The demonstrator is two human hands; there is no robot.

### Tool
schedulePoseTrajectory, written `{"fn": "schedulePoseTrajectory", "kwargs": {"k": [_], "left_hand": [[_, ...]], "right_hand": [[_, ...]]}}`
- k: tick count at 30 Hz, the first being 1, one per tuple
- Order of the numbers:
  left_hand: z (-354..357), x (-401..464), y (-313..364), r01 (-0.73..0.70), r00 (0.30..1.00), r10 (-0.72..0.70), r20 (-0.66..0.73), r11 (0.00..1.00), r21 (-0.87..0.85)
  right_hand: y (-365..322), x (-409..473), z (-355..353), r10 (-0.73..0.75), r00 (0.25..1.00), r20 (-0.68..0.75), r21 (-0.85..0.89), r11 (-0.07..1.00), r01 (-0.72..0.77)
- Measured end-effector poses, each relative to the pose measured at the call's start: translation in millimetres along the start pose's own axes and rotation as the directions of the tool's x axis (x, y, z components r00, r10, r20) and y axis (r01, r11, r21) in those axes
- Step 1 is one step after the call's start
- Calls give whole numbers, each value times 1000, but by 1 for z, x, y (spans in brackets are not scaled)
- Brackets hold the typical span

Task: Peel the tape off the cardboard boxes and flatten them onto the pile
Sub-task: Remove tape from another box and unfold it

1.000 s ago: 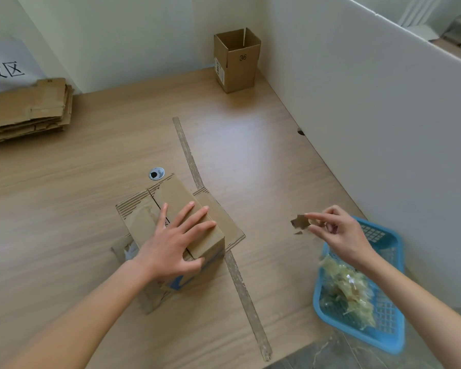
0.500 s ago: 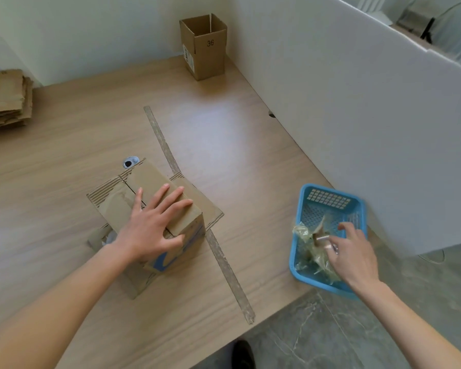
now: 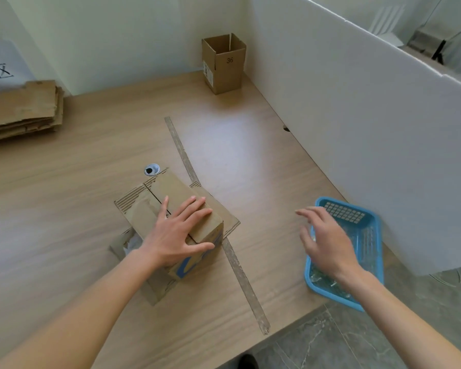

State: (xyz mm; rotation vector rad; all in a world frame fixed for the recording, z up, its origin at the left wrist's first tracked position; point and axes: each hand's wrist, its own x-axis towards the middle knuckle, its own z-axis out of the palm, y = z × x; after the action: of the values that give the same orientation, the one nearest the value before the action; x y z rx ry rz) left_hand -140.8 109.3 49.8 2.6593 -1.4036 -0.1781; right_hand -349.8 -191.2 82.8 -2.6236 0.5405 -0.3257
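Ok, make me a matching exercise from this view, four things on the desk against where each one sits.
Things:
1. open brown cardboard box marked 36
2. stack of flattened brown cardboard
3. blue plastic mesh basket
4. brown cardboard box with blue print

Places:
A. under the left hand
B. far left
C. far corner
D. right edge, below the right hand

Pairs: 1-C, 2-B, 3-D, 4-A

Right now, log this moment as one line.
left hand: flat on cardboard box | right hand: open, empty, above blue basket | flattened pile: far left
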Motion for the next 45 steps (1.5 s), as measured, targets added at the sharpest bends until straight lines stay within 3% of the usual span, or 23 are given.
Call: {"fn": "schedulePoseTrajectory", "kwargs": {"k": [3, 6, 11, 14, 17, 19, 21, 23, 25, 30, 35, 37, 40, 45], "left_hand": [[-4, -14, 3, 91, 978, -115, -176, 986, -141], [-10, -29, -4, 294, 874, -372, -312, 917, -269], [-23, -48, -43, 543, 740, -637, -217, 756, -366], [-37, -42, -63, 623, 681, -722, -123, 660, -421], [-50, -27, -76, 673, 660, -751, -26, 606, -424], [-55, -21, -81, 684, 659, -752, 9, 594, -424], [-59, -19, -81, 689, 644, -765, -6, 583, -430], [-59, -21, -78, 719, 611, -791, -28, 570, -399], [-59, -23, -72, 756, 588, -809, -6, 553, -350], [-67, -19, -65, 831, 555, -797, 239, 522, -189], [-79, -15, -59, 865, 494, -729, 473, 464, -189], [-77, -13, -51, 831, 541, -715, 444, 537, -147], [-65, -6, -40, 731, 663, -669, 335, 676, -96], [-52, 5, -20, 770, 583, -725, 368, 637, 37]], "right_hand": [[-71, 22, 34, -207, 964, 166, 56, 978, 200], [-133, 44, 65, -210, 933, 293, 132, 975, 178], [-178, 56, 98, -62, 899, 434, 54, 998, 43], [-175, 58, 102, -96, 911, 400, 129, 991, 48], [-165, 77, 90, -31, 939, 343, 408, 905, -119], [-155, 95, 83, 145, 960, 239, 494, 833, -249], [-147, 106, 80, 374, 918, 133, 374, 838, -396], [-145, 108, 81, 475, 876, 82, 147, 863, -482], [-146, 104, 83, 457, 884, 97, 40, 886, -462], [-158, 93, 88, 344, 928, 139, 117, 925, -361], [-171, 76, 86, 234, 932, 276, 87, 960, -267], [-177, 65, 88, 225, 942, 250, 51, 968, -245], [-182, 50, 90, 218, 958, 189, 32, 973, -228], [-190, 38, 91, 367, 916, 162, -142, 927, -346]]}}
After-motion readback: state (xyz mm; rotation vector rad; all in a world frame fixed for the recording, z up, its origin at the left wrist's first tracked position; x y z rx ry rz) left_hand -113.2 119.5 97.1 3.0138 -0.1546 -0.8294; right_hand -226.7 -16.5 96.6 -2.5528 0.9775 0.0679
